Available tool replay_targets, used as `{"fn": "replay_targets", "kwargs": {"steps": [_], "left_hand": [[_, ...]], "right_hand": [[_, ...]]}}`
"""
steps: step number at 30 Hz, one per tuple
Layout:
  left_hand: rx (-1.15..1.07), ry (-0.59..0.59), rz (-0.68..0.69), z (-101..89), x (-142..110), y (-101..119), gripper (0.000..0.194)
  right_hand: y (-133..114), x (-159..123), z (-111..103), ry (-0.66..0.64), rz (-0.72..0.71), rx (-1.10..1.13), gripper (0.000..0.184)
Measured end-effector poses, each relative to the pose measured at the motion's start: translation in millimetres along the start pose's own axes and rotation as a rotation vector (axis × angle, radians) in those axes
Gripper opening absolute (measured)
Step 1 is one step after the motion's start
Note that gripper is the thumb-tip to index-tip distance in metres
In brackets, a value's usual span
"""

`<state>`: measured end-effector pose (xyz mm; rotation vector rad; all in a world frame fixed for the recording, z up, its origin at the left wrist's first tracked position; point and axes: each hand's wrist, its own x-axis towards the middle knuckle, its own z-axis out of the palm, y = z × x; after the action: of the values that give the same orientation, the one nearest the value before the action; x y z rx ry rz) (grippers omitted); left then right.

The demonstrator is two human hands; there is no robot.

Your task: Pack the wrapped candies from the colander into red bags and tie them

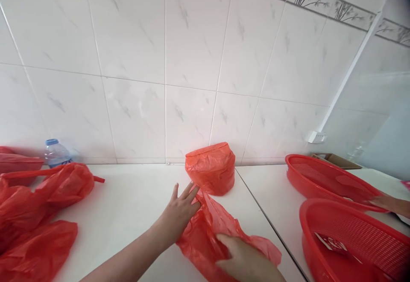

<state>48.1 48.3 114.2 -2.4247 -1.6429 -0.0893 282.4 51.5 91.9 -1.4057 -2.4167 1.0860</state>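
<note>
A thin red plastic bag (205, 248) lies spread and crumpled on the white table in front of me. My left hand (182, 213) is at its upper left edge, fingers spread, the fingertips at the plastic. Over the bag's lower middle is my right hand (243, 258), slightly blurred, its thumb and fingers apart with red plastic between them; the hand does not close on it. Just beyond both hands, a rounded bundle wrapped in red plastic (211, 169) stands near the wall. What is inside the bundle is hidden.
More red plastic bags (38, 213) are heaped at the left, by a clear bottle with a blue cap (57, 153). Two red baskets (315, 248) stand at the right, the nearer holding a printed card (331, 243). Another person's hand (389, 204) reaches into the farther one. Behind it is a cardboard box (339, 161).
</note>
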Motion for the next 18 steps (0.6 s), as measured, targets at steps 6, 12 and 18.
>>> {"fn": "replay_targets", "kwargs": {"steps": [6,12,18], "left_hand": [[0.038,-0.137,0.138,-0.9,-10,3,0.044],[-0.090,-0.245,0.157,-15.2,-25,8,0.026],[-0.320,0.088,0.094,-33.3,-23,25,0.019]], "right_hand": [[19,19,-11,0.135,0.095,0.378,0.048],[65,48,-8,0.299,0.215,0.640,0.032],[37,29,-16,0.283,0.155,0.404,0.027]]}}
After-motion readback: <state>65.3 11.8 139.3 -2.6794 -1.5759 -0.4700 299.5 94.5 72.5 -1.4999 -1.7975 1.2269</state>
